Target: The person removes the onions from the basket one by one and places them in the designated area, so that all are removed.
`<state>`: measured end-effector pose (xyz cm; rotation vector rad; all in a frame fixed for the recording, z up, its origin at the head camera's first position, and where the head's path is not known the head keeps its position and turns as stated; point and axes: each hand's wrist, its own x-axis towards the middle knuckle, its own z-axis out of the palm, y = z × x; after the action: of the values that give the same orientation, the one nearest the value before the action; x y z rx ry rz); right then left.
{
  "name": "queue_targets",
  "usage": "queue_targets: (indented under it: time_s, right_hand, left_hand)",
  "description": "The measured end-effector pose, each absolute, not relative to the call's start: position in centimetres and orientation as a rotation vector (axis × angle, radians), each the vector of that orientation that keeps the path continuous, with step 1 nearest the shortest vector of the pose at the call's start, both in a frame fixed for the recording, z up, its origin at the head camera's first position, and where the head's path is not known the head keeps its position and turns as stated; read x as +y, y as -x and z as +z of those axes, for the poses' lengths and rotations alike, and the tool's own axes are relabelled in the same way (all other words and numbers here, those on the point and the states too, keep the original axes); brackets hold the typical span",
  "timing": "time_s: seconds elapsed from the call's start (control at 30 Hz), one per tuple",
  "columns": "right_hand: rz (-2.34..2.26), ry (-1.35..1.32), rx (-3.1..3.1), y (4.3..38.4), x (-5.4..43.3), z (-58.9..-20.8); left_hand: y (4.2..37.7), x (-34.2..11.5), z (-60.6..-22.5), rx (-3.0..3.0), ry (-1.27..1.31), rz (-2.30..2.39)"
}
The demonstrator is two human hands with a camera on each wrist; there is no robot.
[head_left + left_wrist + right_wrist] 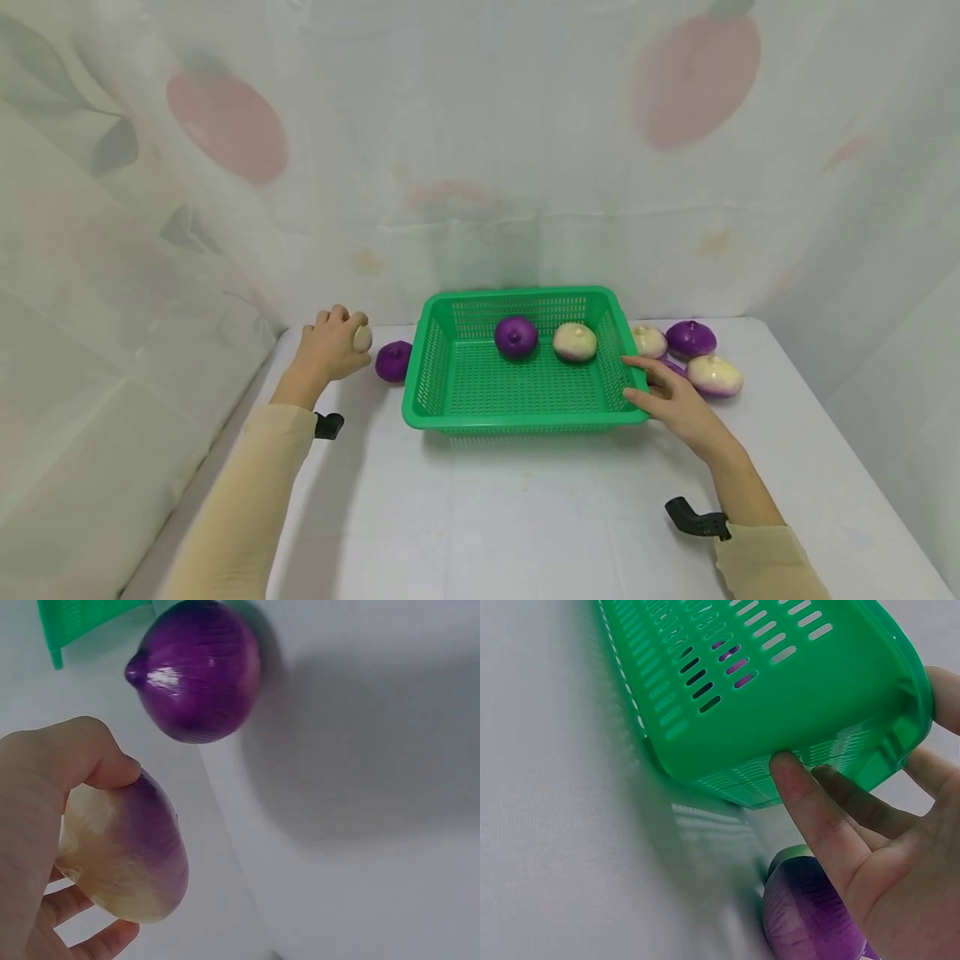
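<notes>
My left hand (324, 348) pinches a cream-and-purple onion (127, 855) between thumb and fingers, left of the green basket (525, 422). Mostly hidden by the fingers in the head view, that onion shows well in the left wrist view. Close by on the table, a purple onion (393, 362) lies against the basket's left side. With my right hand (678, 408) I hold the basket's right rim, fingers along its outer wall (795, 697). Inside the basket sit a purple onion (516, 337) and a cream-and-purple onion (575, 342).
Right of the basket, several onions lie in a group, among them a purple one (691, 338) and a cream one (715, 375). A white cloth covers the table (517, 517). Fruit-print curtains (480, 150) hang behind and at both sides.
</notes>
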<state>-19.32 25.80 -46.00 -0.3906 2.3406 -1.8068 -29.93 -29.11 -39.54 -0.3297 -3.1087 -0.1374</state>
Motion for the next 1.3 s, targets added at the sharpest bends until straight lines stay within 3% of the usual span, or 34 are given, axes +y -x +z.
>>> queue_targets:
  time_s: [0.67, 1.3]
  right_hand:
    - [-1.815, 0.388, 2.337, 19.2, 25.7, -46.2]
    - [-1.815, 0.377, 2.340, 19.4, 25.6, -46.0]
  left_hand:
    - [29.8, -30.6, -44.4, -3.146, 0.298, -0.193]
    - [29.8, -30.7, -45.5, -3.187, 0.315, -0.199]
